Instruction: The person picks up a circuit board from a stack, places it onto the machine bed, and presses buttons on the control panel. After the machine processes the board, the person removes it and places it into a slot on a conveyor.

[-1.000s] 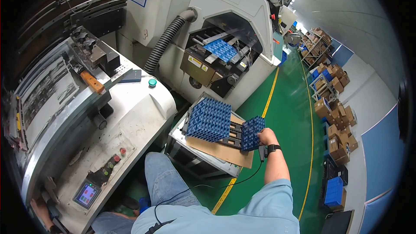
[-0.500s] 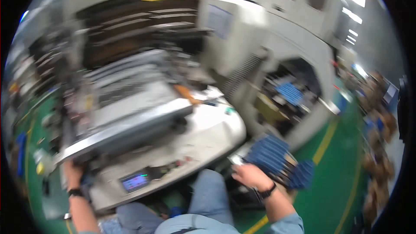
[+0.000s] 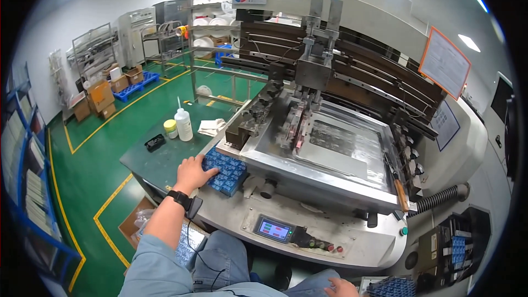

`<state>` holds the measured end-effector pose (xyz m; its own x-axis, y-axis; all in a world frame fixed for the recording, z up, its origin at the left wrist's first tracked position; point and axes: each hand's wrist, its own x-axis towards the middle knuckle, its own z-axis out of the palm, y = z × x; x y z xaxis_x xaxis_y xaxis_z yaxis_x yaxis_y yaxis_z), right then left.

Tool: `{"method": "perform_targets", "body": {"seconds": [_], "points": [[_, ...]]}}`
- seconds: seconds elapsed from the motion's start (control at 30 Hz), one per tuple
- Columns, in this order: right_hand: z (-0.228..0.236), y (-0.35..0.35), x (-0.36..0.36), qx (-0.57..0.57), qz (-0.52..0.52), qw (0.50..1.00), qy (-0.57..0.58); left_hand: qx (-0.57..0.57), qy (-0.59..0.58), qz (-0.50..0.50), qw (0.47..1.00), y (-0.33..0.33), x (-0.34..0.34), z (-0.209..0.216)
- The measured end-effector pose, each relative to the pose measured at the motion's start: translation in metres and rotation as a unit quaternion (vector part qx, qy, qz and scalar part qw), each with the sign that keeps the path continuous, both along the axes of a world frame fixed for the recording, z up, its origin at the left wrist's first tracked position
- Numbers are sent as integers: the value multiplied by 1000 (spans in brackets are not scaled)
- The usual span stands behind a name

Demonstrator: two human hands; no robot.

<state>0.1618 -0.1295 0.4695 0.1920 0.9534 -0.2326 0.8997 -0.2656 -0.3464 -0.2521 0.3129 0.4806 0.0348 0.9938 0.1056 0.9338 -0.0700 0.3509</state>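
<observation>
My left hand point(image 3: 192, 175) lies at the left edge of a stack of blue patterned circuit boards point(image 3: 224, 171), its thumb across the top and its fingers apart. The stack rests on the left end of a pale machine table point(image 3: 220, 209), beside a metal-framed printing screen point(image 3: 313, 170). At the lower edge, over my right thigh, my right hand point(image 3: 342, 288) is partly cut off. Its visible fingers are slightly apart, and nothing shows between them. More blue boards point(image 3: 393, 287) lie in a holder to its right.
A white squeeze bottle point(image 3: 183, 125), a yellow-lidded jar point(image 3: 170, 128) and a folded cloth point(image 3: 212, 127) stand on the dark green side table point(image 3: 148, 159). An orange-handled spatula point(image 3: 401, 193) leans on the screen frame. A small touchscreen point(image 3: 273, 229) sits on the front panel.
The view has swung left. My left hand is now on the blue stack beside the screen frame. My right hand has left the blue boards at right and come toward my lap.
</observation>
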Motion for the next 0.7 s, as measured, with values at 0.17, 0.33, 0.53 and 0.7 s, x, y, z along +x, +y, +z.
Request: {"method": "perform_targets", "body": {"seconds": [0.17,0.33,0.53,0.7], "points": [[9,2,-6,2,7,1000,12,31,-137,22,990,13,-32,-16],[-3,8,-6,-12,18,1000,-6,102,-359,12,928,22,-24,8],[-2,16,-13,-25,17,999,-19,342,-347,-63,871,-2,10,18],[-4,19,-9,-34,31,999,-29,254,-285,-37,923,-4,14,-34]]}}
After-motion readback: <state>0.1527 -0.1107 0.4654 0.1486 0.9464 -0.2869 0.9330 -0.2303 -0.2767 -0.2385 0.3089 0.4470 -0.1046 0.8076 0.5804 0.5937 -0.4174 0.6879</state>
